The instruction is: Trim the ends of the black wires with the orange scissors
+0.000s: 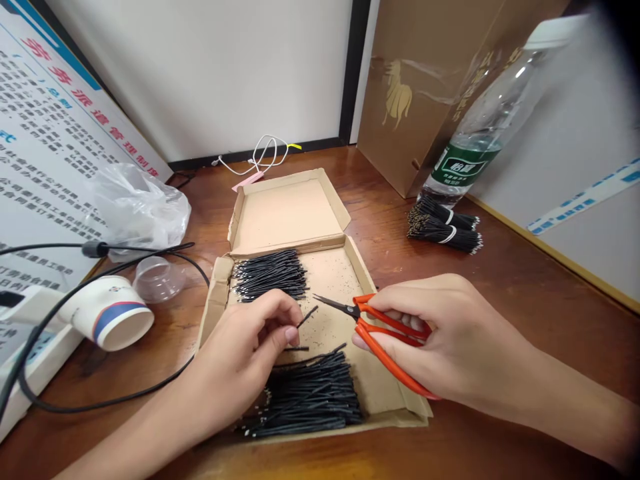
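Note:
Between thumb and fingers, my left hand pinches a short black wire, its free end pointing up and right. My right hand grips a pair of small scissors with orange handles. Their dark pointed blades face the wire's end without touching it. Beneath both hands lies an open cardboard box with its lid folded back. Inside are a far pile of black wires and a larger near pile of black wires. Small dark bits are scattered over the box's bottom.
Two tied bundles of black wires lie right of the box by a water bottle and a tall brown carton. On the left are a tipped paper cup, a clear plastic cup, a plastic bag and a looping black cable.

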### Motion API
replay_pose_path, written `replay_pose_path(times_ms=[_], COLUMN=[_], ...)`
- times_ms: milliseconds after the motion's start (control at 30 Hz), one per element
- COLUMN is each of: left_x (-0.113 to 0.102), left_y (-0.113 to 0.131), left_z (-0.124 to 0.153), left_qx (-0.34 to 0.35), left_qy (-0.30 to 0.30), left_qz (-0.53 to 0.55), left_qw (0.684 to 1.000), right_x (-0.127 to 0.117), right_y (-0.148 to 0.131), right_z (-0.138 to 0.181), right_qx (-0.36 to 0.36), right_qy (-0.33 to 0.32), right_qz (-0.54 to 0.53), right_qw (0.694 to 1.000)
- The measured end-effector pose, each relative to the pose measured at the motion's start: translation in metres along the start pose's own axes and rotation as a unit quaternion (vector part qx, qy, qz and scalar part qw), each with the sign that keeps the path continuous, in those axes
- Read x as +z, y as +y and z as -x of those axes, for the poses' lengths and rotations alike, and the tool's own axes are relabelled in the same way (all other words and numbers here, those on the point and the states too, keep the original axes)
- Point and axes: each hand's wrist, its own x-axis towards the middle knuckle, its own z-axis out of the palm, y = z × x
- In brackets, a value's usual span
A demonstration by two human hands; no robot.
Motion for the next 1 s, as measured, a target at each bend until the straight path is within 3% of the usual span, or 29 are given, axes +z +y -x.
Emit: replay_pose_path(times_ms=[200,467,667,1000], left_x=[0.003,0.001,0.001,0.003], left_y=[-0.002,0.000,0.005,0.009], left_z=[0.001,0.001,0.003,0.003], left_qx=[-0.005,0.052,0.074,-0.064], left_qy=[-0.001,-0.011,-0.001,-0.032], left_qz=[0.076,0.003,0.020,0.153], left_qw=[0.997,0.999,0.997,0.986], right_x=[0.003,0.003,0.005,0.007], right_y=[0.000,-0.001,-0.003,-0.003], right_z=[0.002,0.003,0.002,0.005], right_qx=[0.030,0.013,0.003,-0.012], right_qy=[-0.048,-0.047,-0.046,-0.055], right_qz=[0.002,-0.003,-0.017,-0.008], right_qw=[0.998,0.999,0.999,0.998])
